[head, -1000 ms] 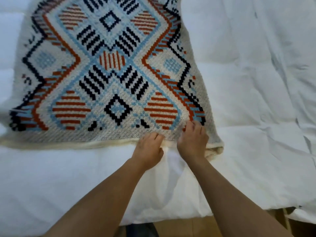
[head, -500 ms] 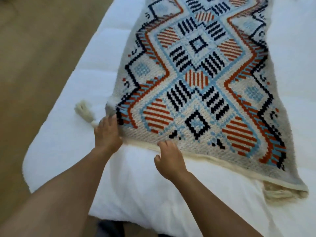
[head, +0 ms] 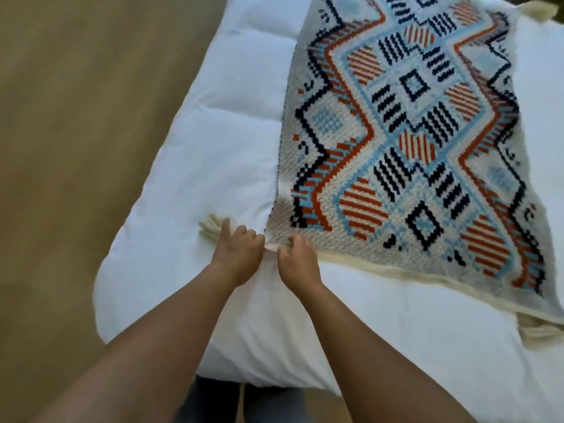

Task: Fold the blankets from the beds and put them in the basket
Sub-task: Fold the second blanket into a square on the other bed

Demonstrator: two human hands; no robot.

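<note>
A woven blanket [head: 421,154] with orange, black and light-blue geometric patterns lies flat on a white bed [head: 232,123]. Its cream edge runs along the near side, with cream tassels at the corners. My left hand [head: 236,250] and my right hand [head: 297,259] sit close together at the blanket's near-left corner. Both have curled fingers pinching the cream corner edge between them. A tassel [head: 210,228] lies just left of my left hand. No basket is in view.
Tan floor [head: 76,132] lies to the left of the bed. The bed's rounded near-left corner is below my forearms. Another tassel [head: 538,332] lies at the blanket's near-right corner, and one more tassel [head: 538,9] at the far right.
My view has swung left along the blanket. My right hand moved left along the near edge to join my left hand at the blanket's near-left corner, where both now pinch the edge.
</note>
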